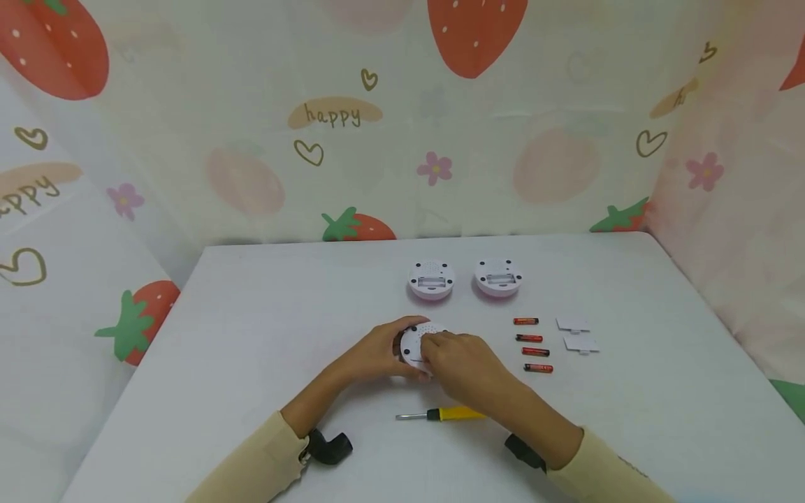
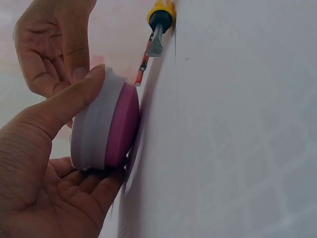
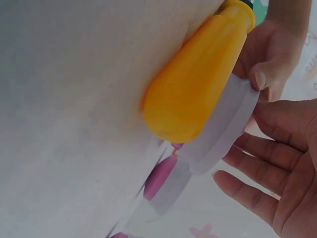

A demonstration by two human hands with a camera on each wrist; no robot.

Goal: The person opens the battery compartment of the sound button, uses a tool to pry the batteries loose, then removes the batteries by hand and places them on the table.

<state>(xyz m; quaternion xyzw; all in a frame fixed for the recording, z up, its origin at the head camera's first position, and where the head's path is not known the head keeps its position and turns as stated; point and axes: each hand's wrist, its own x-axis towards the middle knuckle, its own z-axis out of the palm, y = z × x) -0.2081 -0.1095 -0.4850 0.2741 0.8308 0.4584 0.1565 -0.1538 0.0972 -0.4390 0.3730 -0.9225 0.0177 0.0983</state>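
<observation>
My left hand (image 1: pixel 379 351) grips a round white device with a pink base (image 1: pixel 411 342) by its sides, thumb on one edge and fingers on the other. Small dark feet and a patch of tiny holes show on its upturned face. The fingers of my right hand (image 1: pixel 462 363) bend over that face, thumb and forefinger at its surface; I cannot tell whether they pinch anything. In the left wrist view the device (image 2: pixel 99 119) stands edge-on between both hands. A flat-blade screwdriver with a yellow handle (image 1: pixel 459 413) lies nearer me, partly under the right forearm.
Behind are two similar round devices (image 1: pixel 431 292) (image 1: pixel 499 288) with open battery bays facing up. To the right lie several red batteries (image 1: pixel 530 338) in a column, then two white battery covers (image 1: pixel 572 324) (image 1: pixel 581 343). A strawberry-print cloth (image 1: pixel 472 140) hangs behind the white table (image 1: pixel 283 293).
</observation>
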